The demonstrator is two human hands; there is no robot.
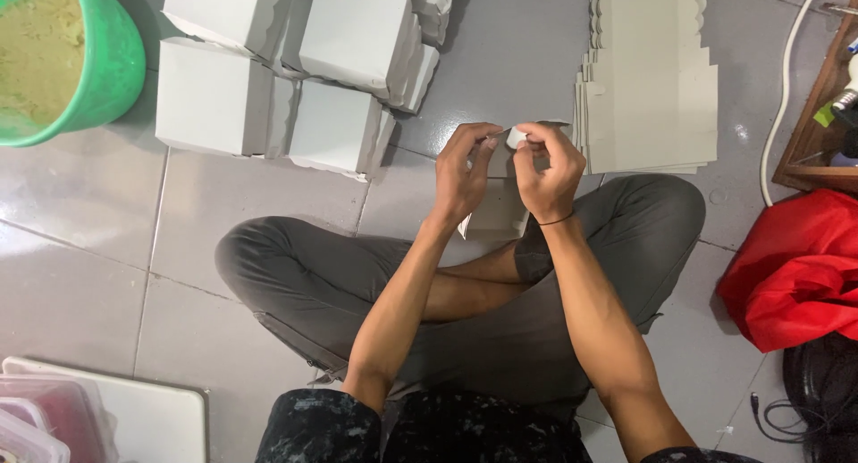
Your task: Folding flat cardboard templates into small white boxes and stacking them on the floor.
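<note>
Grey tiled floor [89, 248] all round, person sitting cross-legged on it, head cam looking straight down.

Fingers first: left hand [463, 172] and right hand [547, 172] meet above the knees, tips pinched together on a small white piece [516, 138], prob. a card tab or flap end. Both thumbs and forefingers look clamped on it; a thin sliver sticks out toward the left fingertips, too small to tell what it is. Right wrist has a thin black band [556, 220]. Under the hands, partly hidden, lies a flat white card blank [496, 211], resting btw the shins and the floor.

Step in hand, as I judge it: working a small tab or bit of card w/ both fingertip pinches, fine work rather than folding a whole panel. Next move calls for a steady two-hand pinch and a clean crease or pull, w/o tearing the thin card.

Outward: just beyond the hands to the right, stack of flat card blanks [648, 96] w/ scalloped edges, near the right knee. Up left, group of folded white boxes [268, 79], touching each other, well apart from the hands. Far left corner, green bucket [112, 65] w/ yellowish-tan contents. Right edge: red cloth or bag [795, 266], white cable [786, 88], corner of a wooden shelf [818, 132]. Bottom left: white lid or tray [147, 418] and clear plastic containers [36, 423]. Bottom right, black cords [818, 400].
</note>
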